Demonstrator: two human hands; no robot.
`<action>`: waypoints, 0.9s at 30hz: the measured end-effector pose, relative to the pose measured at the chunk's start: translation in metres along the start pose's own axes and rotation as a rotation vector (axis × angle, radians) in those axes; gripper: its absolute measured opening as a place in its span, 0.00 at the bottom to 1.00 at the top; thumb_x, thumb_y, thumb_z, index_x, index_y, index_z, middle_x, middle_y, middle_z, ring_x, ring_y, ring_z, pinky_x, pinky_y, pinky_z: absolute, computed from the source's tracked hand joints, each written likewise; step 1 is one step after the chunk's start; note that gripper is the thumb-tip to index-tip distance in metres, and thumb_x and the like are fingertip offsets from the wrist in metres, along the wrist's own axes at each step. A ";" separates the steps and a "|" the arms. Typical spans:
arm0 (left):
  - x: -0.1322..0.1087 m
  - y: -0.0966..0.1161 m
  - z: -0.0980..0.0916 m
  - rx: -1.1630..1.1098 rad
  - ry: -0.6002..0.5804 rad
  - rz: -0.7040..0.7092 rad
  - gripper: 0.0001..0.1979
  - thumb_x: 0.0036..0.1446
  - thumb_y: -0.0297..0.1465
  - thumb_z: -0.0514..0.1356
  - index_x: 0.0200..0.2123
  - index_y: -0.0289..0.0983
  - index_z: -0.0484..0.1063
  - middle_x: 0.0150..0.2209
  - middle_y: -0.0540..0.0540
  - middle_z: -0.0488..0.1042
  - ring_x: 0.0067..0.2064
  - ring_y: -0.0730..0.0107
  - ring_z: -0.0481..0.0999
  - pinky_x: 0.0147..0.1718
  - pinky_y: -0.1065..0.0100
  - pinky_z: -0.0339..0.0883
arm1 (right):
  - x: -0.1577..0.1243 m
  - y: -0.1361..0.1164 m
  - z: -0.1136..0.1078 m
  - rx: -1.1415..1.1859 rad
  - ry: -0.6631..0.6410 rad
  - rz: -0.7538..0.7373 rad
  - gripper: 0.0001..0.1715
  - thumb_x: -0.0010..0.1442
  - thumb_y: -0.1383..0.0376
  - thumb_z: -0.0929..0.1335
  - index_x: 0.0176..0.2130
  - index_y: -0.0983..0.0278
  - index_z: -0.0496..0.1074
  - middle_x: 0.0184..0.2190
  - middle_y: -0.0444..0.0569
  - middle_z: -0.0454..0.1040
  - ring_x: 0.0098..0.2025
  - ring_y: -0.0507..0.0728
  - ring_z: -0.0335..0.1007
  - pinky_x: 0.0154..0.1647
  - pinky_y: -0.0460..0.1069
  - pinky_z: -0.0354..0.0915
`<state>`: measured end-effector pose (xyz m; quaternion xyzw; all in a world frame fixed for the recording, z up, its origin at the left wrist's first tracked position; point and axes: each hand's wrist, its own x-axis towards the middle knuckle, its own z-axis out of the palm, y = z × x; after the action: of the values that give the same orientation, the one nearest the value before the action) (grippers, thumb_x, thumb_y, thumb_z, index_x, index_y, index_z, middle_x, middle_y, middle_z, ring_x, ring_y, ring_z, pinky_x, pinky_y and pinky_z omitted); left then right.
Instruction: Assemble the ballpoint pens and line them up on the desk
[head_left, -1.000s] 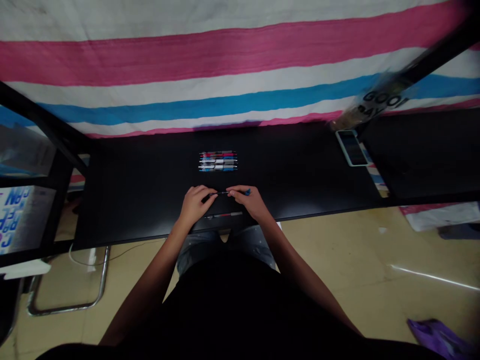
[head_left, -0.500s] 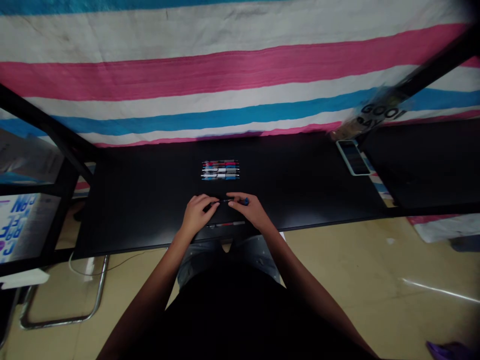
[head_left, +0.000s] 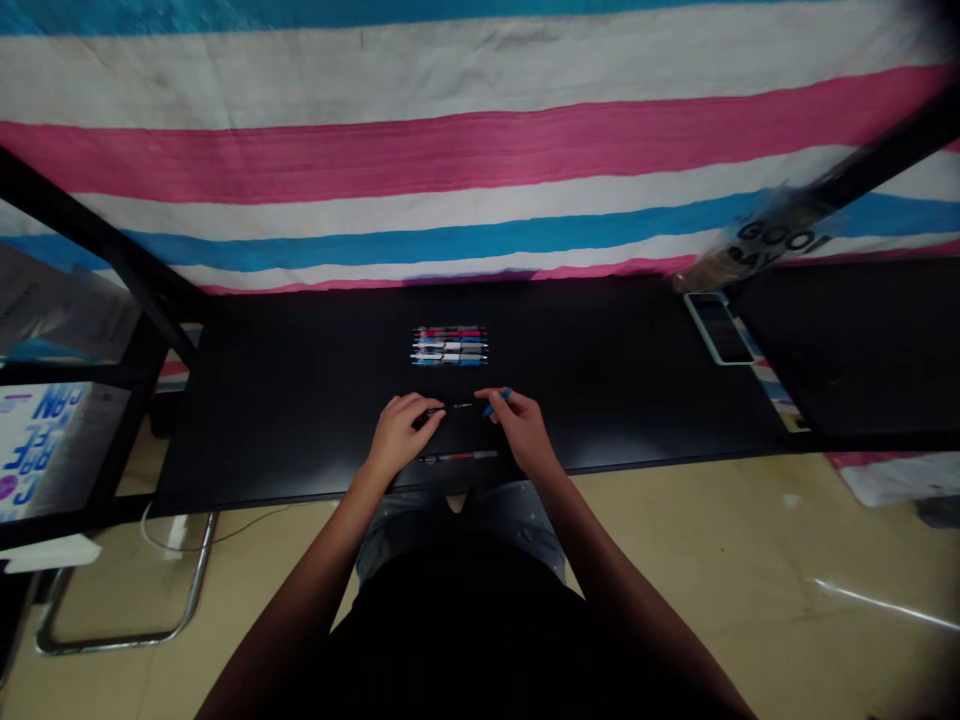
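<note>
My left hand [head_left: 401,432] rests on the black desk [head_left: 300,440], its fingers shut on the end of a slim dark pen section [head_left: 457,406]. My right hand [head_left: 523,428] stands a little apart to the right, pinching a small blue pen part [head_left: 499,401]. A gap separates the hands. Just below them lies a red and silver pen [head_left: 459,456]. Farther up the desk, several pens lie side by side in a neat row [head_left: 448,346], with red, blue, white and grey barrels.
A phone [head_left: 718,328] lies at the desk's far right, under a blurred clear "GOOD DAY" bag [head_left: 780,240]. A striped tarp [head_left: 450,160] hangs behind. Black frame bars [head_left: 97,240] angle across the left, and a printed carton [head_left: 52,450] stands beyond them.
My hands have drawn apart. The right hand has moved right with the blue part, which now sits separate from the dark section in my left hand.
</note>
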<state>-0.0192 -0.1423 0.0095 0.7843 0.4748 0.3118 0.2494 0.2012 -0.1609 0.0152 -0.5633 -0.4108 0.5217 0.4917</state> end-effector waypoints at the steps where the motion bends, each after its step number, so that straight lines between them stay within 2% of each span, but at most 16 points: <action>1: 0.000 0.000 0.000 -0.001 0.001 -0.002 0.08 0.68 0.36 0.61 0.44 0.41 0.79 0.38 0.48 0.81 0.39 0.66 0.78 0.42 0.61 0.65 | -0.001 0.001 0.002 0.038 0.005 0.012 0.24 0.62 0.45 0.71 0.40 0.62 0.82 0.24 0.44 0.67 0.28 0.53 0.60 0.32 0.50 0.59; 5: 0.000 -0.001 0.000 -0.001 -0.001 -0.013 0.08 0.68 0.36 0.60 0.44 0.42 0.79 0.39 0.47 0.81 0.38 0.65 0.78 0.41 0.61 0.65 | -0.004 0.008 0.010 0.275 0.029 0.051 0.21 0.60 0.46 0.72 0.38 0.60 0.80 0.25 0.45 0.69 0.28 0.53 0.61 0.31 0.50 0.60; 8: 0.000 -0.001 0.000 -0.008 0.004 -0.007 0.09 0.68 0.36 0.60 0.44 0.41 0.79 0.38 0.47 0.81 0.37 0.66 0.78 0.41 0.61 0.65 | -0.004 0.012 0.012 0.342 0.038 0.049 0.18 0.59 0.49 0.74 0.37 0.60 0.80 0.28 0.47 0.70 0.29 0.53 0.61 0.31 0.50 0.61; 17: 0.000 -0.002 0.001 0.010 0.001 0.007 0.08 0.68 0.36 0.60 0.44 0.42 0.79 0.38 0.48 0.81 0.38 0.65 0.78 0.41 0.61 0.66 | -0.001 0.009 0.013 0.236 -0.045 0.039 0.18 0.60 0.49 0.73 0.38 0.60 0.81 0.26 0.45 0.69 0.28 0.53 0.62 0.32 0.50 0.61; 27: 0.000 0.001 0.000 0.035 -0.016 0.014 0.09 0.69 0.37 0.59 0.44 0.42 0.78 0.36 0.48 0.81 0.38 0.65 0.79 0.40 0.61 0.65 | 0.002 0.006 0.012 0.060 -0.202 -0.003 0.18 0.61 0.50 0.73 0.43 0.60 0.82 0.28 0.44 0.74 0.30 0.53 0.67 0.36 0.50 0.65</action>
<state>-0.0185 -0.1427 0.0101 0.7942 0.4727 0.2989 0.2374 0.1894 -0.1581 0.0096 -0.4923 -0.4432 0.5873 0.4651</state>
